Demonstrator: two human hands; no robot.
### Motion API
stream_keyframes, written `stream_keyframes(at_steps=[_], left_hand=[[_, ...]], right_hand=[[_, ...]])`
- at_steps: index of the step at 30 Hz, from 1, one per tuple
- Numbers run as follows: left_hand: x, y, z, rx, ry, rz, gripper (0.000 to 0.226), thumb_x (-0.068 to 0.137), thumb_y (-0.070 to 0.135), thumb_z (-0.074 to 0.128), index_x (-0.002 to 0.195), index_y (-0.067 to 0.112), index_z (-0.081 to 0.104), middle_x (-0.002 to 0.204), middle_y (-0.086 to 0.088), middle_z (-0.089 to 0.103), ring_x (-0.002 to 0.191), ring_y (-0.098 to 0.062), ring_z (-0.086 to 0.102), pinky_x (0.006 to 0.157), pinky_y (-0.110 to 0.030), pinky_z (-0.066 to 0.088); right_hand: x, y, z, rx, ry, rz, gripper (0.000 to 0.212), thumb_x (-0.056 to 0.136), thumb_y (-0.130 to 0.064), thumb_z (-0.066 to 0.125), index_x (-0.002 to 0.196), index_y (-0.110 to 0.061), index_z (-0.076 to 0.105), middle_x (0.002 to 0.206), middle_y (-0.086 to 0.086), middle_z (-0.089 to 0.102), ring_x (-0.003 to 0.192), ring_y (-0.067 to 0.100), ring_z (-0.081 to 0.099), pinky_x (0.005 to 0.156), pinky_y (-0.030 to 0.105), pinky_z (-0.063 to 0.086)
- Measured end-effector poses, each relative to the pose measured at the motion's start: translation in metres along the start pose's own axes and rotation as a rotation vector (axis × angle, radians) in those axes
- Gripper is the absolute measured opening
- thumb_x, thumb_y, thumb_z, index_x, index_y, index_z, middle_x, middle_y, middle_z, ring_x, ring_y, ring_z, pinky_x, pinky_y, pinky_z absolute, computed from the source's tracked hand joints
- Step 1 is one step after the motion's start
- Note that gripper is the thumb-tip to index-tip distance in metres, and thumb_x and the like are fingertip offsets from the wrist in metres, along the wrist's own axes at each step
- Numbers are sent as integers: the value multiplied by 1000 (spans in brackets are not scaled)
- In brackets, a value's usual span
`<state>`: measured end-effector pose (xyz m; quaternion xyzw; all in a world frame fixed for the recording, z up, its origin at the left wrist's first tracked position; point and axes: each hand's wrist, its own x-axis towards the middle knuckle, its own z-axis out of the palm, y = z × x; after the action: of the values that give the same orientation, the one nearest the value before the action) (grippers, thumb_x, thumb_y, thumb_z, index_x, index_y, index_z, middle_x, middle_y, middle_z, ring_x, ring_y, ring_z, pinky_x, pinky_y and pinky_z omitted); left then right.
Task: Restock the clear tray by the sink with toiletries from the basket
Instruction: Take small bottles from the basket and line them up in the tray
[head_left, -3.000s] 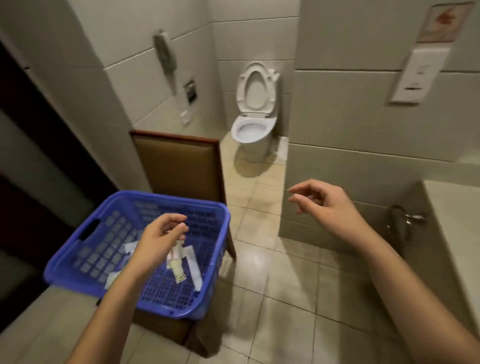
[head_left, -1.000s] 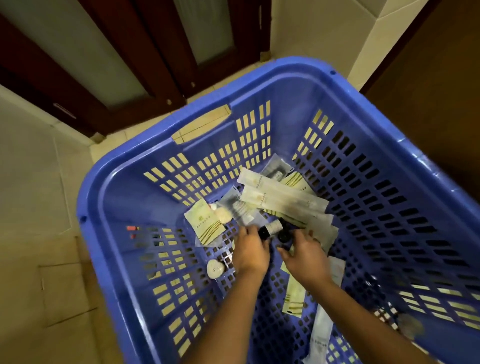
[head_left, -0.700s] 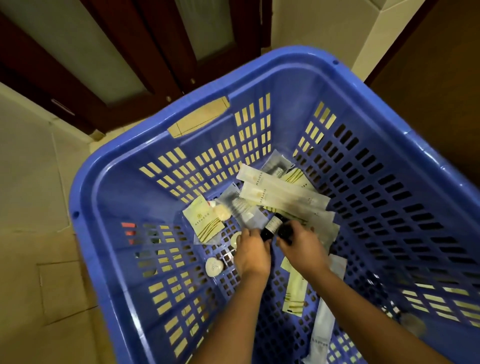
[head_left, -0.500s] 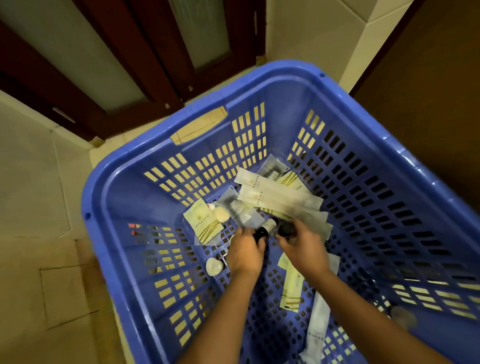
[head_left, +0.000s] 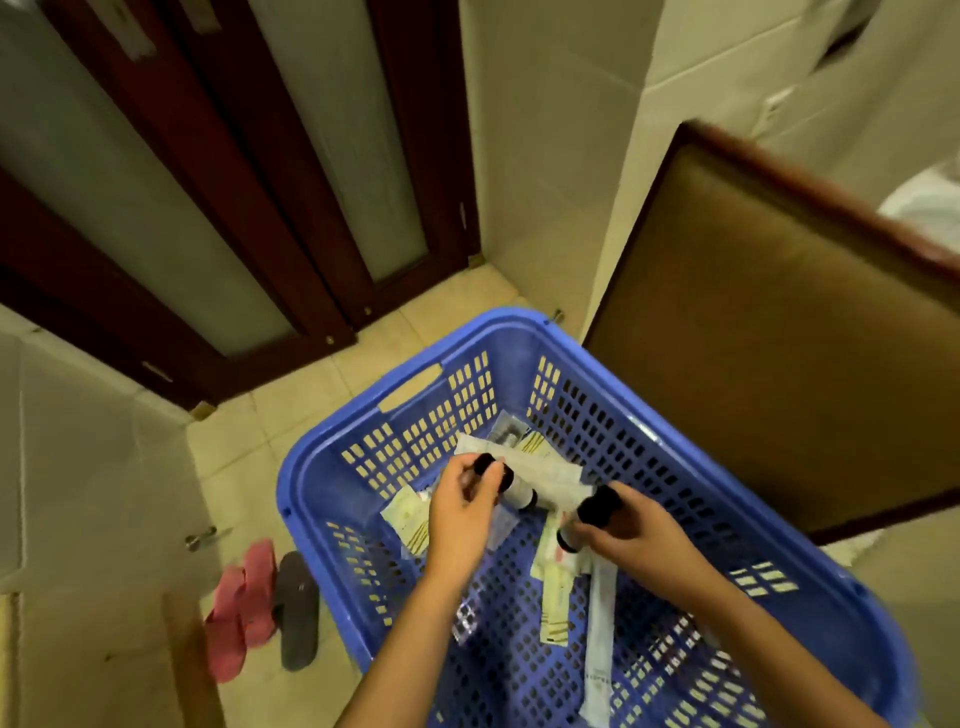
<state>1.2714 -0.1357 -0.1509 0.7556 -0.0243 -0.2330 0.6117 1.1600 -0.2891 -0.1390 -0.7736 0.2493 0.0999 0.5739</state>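
Black-capped bottles (head_left: 519, 493) lifted off the packets (head_left: 550, 473) since half a second ago; gripped in left hand (head_left: 460, 519) and right hand (head_left: 631, 530) above basket (head_left: 319, 488); clear tray unseen; carry to sink judged next.

A person's left hand (head_left: 460, 512) and right hand (head_left: 631, 532), both bare, with slender fingers. Two slim forearms, bare of any covering along the whole length that shows.
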Motion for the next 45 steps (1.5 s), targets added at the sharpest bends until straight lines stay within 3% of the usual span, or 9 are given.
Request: stream_keyframes(at_steps=[3,5,8,12,17,23,31,37,45], left_hand=[[-22,58,1,-138,-48,2,12,95,21,49,90,16,59,95,-13,68,90,-26,65,81,-42,54],[-38,93,6,-273,-101,-79,17,96,25,48,87,16,58,83,-8,69,73,-22,66,68,-38,54],[-62,139,16,-415,-235,-118,21,95,28,48,88,10,57,67,-5,63,52,-15,59,49,-26,50],[-92,184,31,-330,-431,-82,25,95,30,49,93,7,59,66,-4,59,49,-13,54,45,-22,46],[-124,230,70,-297,-557,-55,33,96,36,45,94,9,63,66,-2,60,46,-9,52,42,-20,44],[-177,272,138,-304,-716,-89,40,96,44,38,91,12,62,64,2,57,41,-6,46,36,-17,37],[-296,277,227,-432,-867,-295,26,96,22,39,82,7,56,57,-2,51,34,-8,45,35,-11,37],[-426,239,271,-283,-1079,-320,14,88,1,42,88,7,54,65,-2,49,40,-7,48,40,-13,42],[-611,203,317,-80,-1422,-324,12,90,19,51,84,14,59,59,1,47,36,-6,43,37,-13,36]], right_hand=[[-40,-37,-20,49,40,-48,10,87,-23,65,95,-25,61,89,11,68,87,14,68,81,37,54],[-62,-58,-29,90,101,-96,9,85,-24,67,93,-22,63,74,21,58,74,25,67,65,37,47],[-98,-84,-48,91,231,-159,26,82,-35,69,87,-11,60,64,3,40,58,14,36,58,31,25],[-138,-120,-75,85,357,-266,15,85,-24,67,85,-12,59,68,0,48,44,-1,34,51,13,26],[-181,-144,-109,233,512,-316,14,87,-19,65,92,-7,61,78,9,52,69,18,44,63,34,38],[-265,-141,-158,440,713,-326,13,90,-12,59,97,-22,62,91,3,66,84,17,62,76,37,51],[-430,-78,-194,575,1045,-327,15,90,-7,57,96,-20,61,81,1,66,65,13,66,61,28,55],[-575,-21,-176,564,1286,-266,13,87,-7,61,93,-18,59,78,1,64,63,12,63,58,27,54],[-755,34,-118,536,1582,-155,16,86,-6,62,97,-16,60,86,5,66,69,16,64,56,24,50]])
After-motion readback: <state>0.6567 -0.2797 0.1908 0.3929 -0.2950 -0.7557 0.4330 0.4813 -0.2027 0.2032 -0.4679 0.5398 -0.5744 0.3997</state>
